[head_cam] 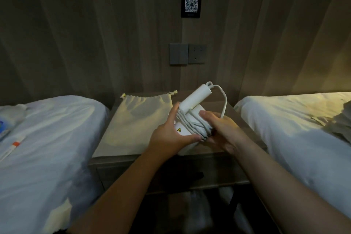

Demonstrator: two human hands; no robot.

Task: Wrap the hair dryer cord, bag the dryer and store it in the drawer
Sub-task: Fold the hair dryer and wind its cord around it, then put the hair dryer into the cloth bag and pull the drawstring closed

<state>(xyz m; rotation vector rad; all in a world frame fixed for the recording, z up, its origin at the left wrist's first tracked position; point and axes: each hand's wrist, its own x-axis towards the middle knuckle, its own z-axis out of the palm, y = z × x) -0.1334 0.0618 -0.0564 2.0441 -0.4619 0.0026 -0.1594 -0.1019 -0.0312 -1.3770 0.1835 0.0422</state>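
We are at the cord-wrapping step. The hair dryer (195, 99) is held just above the nightstand (133, 159), with the cord (191, 123) wound several turns round its body and one loose loop at the handle end.

- Left hand (171, 138): fingers and thumb curled round the body.
- Right hand (220, 129): closed on the wound cord.

Next, in our judgement, we tuck in the loop, then open the bag (140, 118) lying flat beside the dryer. The drawer (121, 175) below is closed.

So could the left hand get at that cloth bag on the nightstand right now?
Probably yes: the bag lies just beside the left hand, nothing between them. But that hand grips the hair dryer, so it must let go first.
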